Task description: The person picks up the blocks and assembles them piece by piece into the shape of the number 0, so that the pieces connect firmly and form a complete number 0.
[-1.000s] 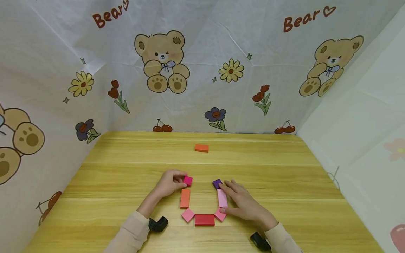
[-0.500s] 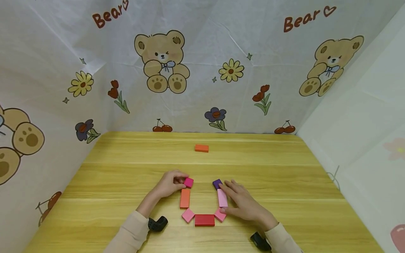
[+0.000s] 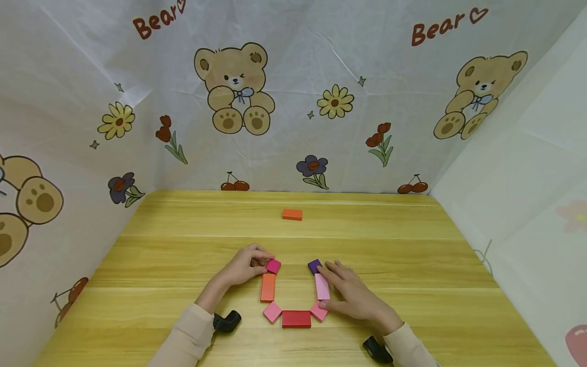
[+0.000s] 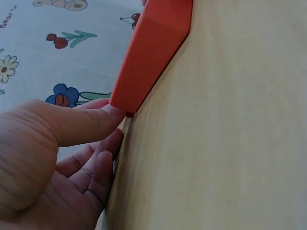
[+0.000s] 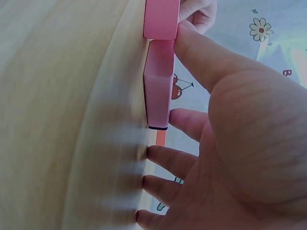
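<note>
My left hand pinches a magenta block at the far end of an orange block. In the left wrist view the orange block hides most of the magenta one from sight. On the other side my right hand lies with spread fingers. Its thumb touches a pink block, and its index finger reaches the joint between a light pink block and a purple block. Another pink block and a red block form the near side of this U shape.
One more orange block lies farther back on the wooden table. Behind the table hangs a white cloth printed with bears and flowers. Black devices sit at both wrists.
My left hand has brought the magenta block slightly nearer and turned it, so it now sits at the orange block's far end. The right hand has stayed still.
</note>
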A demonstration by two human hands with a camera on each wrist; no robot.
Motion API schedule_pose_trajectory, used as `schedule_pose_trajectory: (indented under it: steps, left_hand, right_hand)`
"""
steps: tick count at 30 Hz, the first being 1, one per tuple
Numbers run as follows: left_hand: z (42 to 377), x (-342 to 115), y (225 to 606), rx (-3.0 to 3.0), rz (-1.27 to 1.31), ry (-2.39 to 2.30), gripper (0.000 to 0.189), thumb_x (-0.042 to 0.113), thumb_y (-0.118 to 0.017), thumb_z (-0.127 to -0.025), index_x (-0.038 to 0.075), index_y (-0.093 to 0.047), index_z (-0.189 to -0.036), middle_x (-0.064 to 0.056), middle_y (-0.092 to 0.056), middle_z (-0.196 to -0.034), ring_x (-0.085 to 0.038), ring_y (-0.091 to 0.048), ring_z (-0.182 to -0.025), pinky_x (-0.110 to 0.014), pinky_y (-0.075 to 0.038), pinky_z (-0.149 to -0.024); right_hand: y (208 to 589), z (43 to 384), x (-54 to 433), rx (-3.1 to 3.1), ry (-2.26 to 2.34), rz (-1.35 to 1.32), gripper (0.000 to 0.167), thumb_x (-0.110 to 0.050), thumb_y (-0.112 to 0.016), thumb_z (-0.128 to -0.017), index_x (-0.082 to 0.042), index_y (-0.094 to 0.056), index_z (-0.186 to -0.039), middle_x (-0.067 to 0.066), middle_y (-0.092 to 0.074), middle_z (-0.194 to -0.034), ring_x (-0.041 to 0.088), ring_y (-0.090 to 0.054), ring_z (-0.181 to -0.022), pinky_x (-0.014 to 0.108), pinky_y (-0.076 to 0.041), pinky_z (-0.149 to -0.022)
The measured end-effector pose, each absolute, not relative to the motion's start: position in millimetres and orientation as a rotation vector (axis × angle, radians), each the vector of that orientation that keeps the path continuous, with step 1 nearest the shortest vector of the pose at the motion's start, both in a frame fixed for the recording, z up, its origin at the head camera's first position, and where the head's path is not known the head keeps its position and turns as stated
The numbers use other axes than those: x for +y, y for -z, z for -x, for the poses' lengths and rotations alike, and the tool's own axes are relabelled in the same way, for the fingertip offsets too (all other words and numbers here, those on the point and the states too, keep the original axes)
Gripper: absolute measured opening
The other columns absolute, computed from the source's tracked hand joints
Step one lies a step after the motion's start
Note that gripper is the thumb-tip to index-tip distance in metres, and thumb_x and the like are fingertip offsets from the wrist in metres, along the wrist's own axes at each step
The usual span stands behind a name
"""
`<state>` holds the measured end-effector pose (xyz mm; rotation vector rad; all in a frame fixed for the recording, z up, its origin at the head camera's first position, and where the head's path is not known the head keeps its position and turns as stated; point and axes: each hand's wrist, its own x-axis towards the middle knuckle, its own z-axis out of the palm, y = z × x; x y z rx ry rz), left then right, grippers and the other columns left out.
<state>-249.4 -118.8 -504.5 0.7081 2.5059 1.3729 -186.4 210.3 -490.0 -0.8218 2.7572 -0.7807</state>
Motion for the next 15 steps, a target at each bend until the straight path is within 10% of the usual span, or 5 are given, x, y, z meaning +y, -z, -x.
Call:
schedule_pose_trajectory:
  steps: [15]
  left_hand:
    - [251.7, -119.1, 507.1, 2.509, -0.786, -1.325, 0.031, -0.001, -0.065, -0.090, 0.005, -0.069, -0.121, -0.009, -0.055, -0.111, -0.013, -0.053, -0.085, -0.020, -0.049, -0.073]
  right_hand:
    - [490.1, 186.0, 209.8, 2.741, 0.788, 0.799, 0.081, -0.055, -0.064, -0.088, -0.014, -0.037, -0.152, 0.020, -0.031, -0.156, 0.045, -0.018, -0.147, 0.067, -0.016, -0.114]
